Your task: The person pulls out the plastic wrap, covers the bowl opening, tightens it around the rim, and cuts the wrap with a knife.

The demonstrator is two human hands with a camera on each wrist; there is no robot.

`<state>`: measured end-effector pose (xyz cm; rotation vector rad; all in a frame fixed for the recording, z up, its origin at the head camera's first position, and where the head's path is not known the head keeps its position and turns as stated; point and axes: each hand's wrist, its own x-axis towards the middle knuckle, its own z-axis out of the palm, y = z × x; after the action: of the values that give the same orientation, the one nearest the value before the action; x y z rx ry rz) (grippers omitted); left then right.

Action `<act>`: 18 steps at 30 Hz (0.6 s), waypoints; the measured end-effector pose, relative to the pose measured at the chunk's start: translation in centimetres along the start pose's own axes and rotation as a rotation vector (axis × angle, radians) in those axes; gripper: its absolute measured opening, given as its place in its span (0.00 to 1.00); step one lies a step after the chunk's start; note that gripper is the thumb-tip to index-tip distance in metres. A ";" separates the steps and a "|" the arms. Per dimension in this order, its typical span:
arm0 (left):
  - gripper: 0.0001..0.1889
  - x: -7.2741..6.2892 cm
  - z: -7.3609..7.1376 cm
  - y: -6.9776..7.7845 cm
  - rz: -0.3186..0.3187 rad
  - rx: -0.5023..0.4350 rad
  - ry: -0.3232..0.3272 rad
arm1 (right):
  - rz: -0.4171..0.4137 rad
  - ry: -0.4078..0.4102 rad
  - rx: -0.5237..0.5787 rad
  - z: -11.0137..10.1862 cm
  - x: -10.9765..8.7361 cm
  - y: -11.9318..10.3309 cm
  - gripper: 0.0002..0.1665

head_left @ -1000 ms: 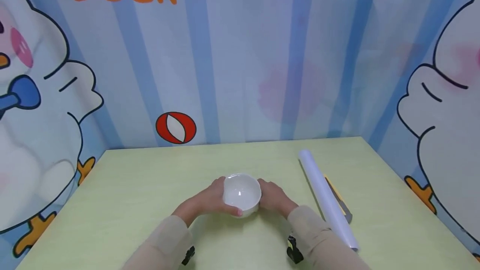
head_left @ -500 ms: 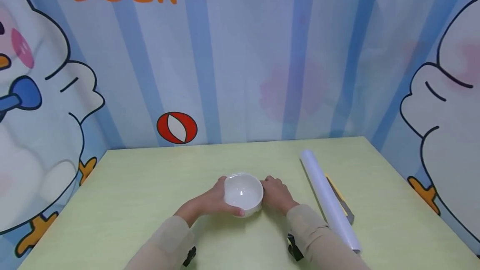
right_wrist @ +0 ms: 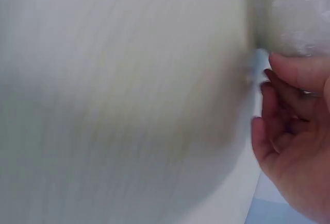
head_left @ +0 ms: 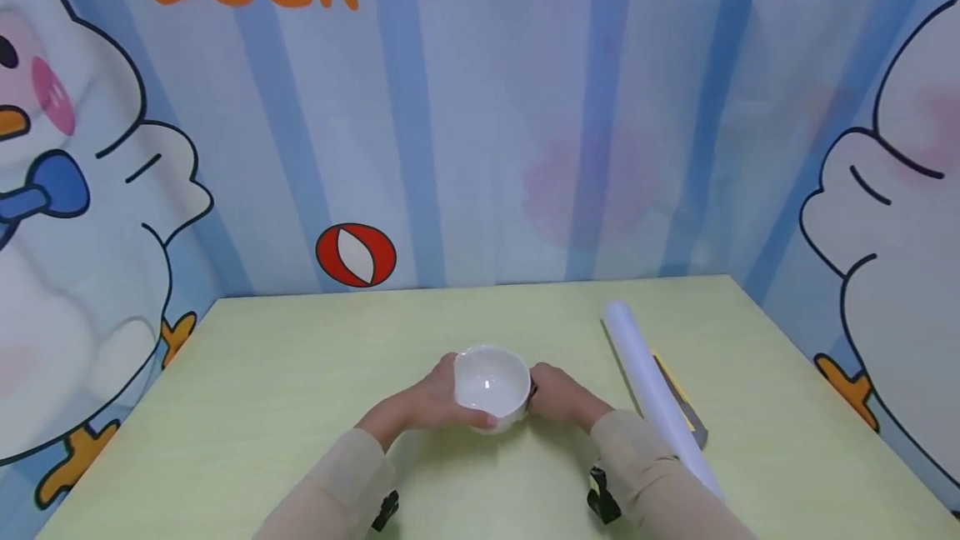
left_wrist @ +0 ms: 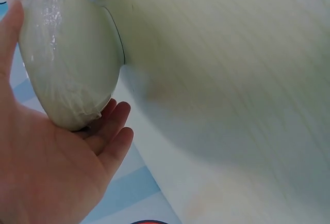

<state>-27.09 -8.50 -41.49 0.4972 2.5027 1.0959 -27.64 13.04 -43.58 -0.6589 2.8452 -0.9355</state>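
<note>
A white bowl (head_left: 491,382) is held close over the table, its inside facing up in the head view. Clear plastic wrap (left_wrist: 51,33) clings to its outside, wrinkled and shiny. My left hand (head_left: 438,398) grips the bowl from the left, thumb across the near side and fingers beneath it, as the left wrist view (left_wrist: 56,167) shows. At the right side of the bowl, my right hand (head_left: 562,394) has its fingers curled, thumb and forefinger pinching at the wrap's edge. The right wrist view is blurred and catches only part of the bowl beside that thumb.
A long pale roll (head_left: 652,390) lies slantwise on the table to the right of my right hand. Just beyond it lies a grey and yellow utility knife (head_left: 686,407), partly covered by the roll. A striped curtain (head_left: 487,107) hangs behind the pale green table (head_left: 300,357).
My right hand draws slightly rightward from the bowl's rim, its fingers more curled. The bowl and my left hand shift a little to the right. Roll and knife stay put.
</note>
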 end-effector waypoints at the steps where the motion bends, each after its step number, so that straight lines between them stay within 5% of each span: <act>1: 0.53 0.0 -0.1 0.0 -0.003 0.007 0.009 | 0.010 -0.028 0.062 -0.2 0.0 -0.1 0.10; 4: 0.52 0.2 -0.5 0.0 -0.010 0.004 0.015 | 0.050 -0.101 0.229 -0.6 -0.2 -0.4 0.14; 7: 0.52 0.5 -0.8 0.0 -0.002 -0.003 0.010 | 0.055 -0.085 0.247 -1.0 -0.1 -0.5 0.19; 12: 0.53 1.1 -0.9 0.1 0.023 0.038 0.015 | 0.038 -0.008 0.063 -1.4 0.0 -0.6 0.21; 18: 0.64 1.3 -0.9 0.0 -0.052 0.145 0.060 | 0.178 -0.021 -0.047 -1.6 -0.6 -0.9 0.22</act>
<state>-28.64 -8.45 -41.16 0.4423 2.6455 0.9274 -27.09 13.53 -41.78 -0.4085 2.8571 -0.8316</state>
